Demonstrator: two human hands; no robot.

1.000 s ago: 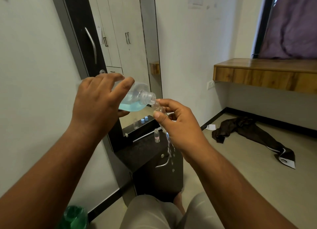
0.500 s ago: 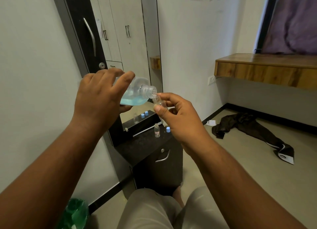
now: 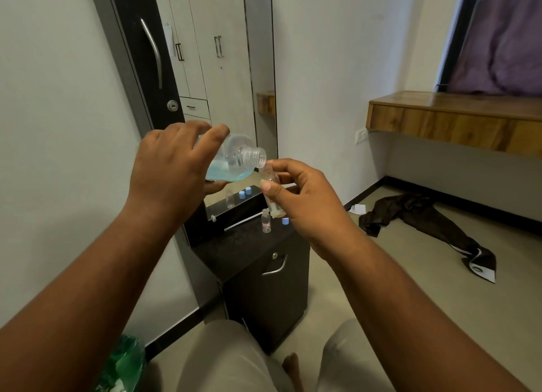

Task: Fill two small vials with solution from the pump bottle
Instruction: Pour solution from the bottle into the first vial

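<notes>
Up front, left hand (image 3: 173,168) wrapped round a clear bottle (image 3: 234,162), fingers curled over the top, thumb under. Bottle tipped on its side, cap off, open screw neck pointing right and a bit down. Blue liquid pooled low in the belly of the bottle, not reaching the neck. Right hand (image 3: 305,201) pinching a small clear vial (image 3: 271,192) between thumb and curled fingers. Vial nearly upright, its open mouth right at the lip of the bottle neck, just under it. Hard to tell whether any liquid sits in this vial.

Down below, a second small vial (image 3: 266,221) standing upright, alone, on top of a dark little cabinet (image 3: 264,289). No cap on it. Just beside it to the right, a blue cap (image 3: 285,221), partly hidden behind the right hand. Behind the cabinet top, a tall mirror (image 3: 217,68) leaning up the wall, showing white cupboards, two blue caps and a vial again.

Off to the right, a wooden shelf (image 3: 457,118) fixed to the wall under a purple curtain (image 3: 498,39). Dark cloth (image 3: 425,218) lying crumpled on the floor near the wall. Green plastic bag (image 3: 123,365) at the bottom left, beside grey-clad knees (image 3: 228,359). One bare toe peeking out between the knees.
</notes>
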